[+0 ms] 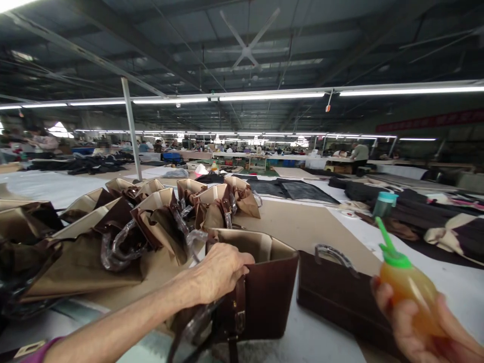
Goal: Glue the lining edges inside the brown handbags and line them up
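Observation:
A dark brown handbag (268, 297) stands upright in front of me, its beige lining showing at the top. My left hand (223, 269) is closed on its upper rim, thumb and fingers pinching the edge near a strap with a buckle. At the right, my right hand (416, 317) is wrapped around a squeeze bottle (410, 287) of orange-yellow liquid with a green cap and a green nozzle that points up and left. The bottle is held in the air, apart from the handbag. Beside the handbag lies a flat dark brown bag (340, 292) with a plastic-wrapped handle.
Several brown bags (155, 217) with beige linings and plastic-wrapped handles crowd the left of the table. A teal-lidded cup (384, 204) and dark fabric (408, 222) are at the right. Black panels (302, 191) lie farther back. A metal post (131, 128) rises behind the bags.

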A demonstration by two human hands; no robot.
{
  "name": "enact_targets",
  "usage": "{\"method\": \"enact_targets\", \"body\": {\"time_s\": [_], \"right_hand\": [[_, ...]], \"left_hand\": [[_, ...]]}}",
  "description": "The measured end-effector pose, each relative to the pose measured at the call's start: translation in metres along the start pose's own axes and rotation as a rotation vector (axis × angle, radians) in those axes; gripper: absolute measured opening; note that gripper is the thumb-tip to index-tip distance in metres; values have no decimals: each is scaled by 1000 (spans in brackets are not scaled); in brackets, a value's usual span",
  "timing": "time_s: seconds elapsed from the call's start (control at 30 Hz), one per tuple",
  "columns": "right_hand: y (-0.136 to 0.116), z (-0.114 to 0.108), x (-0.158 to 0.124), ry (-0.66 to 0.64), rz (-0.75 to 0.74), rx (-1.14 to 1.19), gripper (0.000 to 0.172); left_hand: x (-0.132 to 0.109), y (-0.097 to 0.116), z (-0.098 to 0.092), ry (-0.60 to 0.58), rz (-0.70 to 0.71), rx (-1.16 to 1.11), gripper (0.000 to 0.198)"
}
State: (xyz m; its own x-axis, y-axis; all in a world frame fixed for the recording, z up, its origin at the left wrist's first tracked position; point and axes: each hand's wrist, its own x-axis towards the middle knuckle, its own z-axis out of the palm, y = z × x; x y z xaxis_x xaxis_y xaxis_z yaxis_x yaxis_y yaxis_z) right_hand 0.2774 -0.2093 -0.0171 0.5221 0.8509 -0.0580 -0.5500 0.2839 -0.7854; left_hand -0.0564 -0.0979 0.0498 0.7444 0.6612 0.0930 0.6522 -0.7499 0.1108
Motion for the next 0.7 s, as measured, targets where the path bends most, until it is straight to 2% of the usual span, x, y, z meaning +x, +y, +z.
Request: {"method": "enact_targets", "body": {"time_s": [0.07,0.13,0.23,0.3,0.43,0.53,0.6,0.7], "right_hand": [[-3,28,-4,144,257,273,43],[-5,62,-9,165,399,465,41],[-1,108,-16,109,437,563,41],[7,129,-18,73,460,559,38],[24,159,-18,31,500,511,35],[34,177,-21,7,522,477,38],[43,187,-24,-16,527,443,38],[54,186,-18,-35,522,400,35]], "left_hand": [[-5,1,-3,9,98,85,15],[-12,-1,-1,26,161,114,13],[-26,-9,10,54,136,68,16],[-36,-16,19,92,80,-21,20],[-49,-21,32,239,3,-278,17],[-46,-18,33,341,-49,-433,25],[-37,-15,29,388,-158,-434,28],[-20,-12,18,364,-417,-282,14]]}}
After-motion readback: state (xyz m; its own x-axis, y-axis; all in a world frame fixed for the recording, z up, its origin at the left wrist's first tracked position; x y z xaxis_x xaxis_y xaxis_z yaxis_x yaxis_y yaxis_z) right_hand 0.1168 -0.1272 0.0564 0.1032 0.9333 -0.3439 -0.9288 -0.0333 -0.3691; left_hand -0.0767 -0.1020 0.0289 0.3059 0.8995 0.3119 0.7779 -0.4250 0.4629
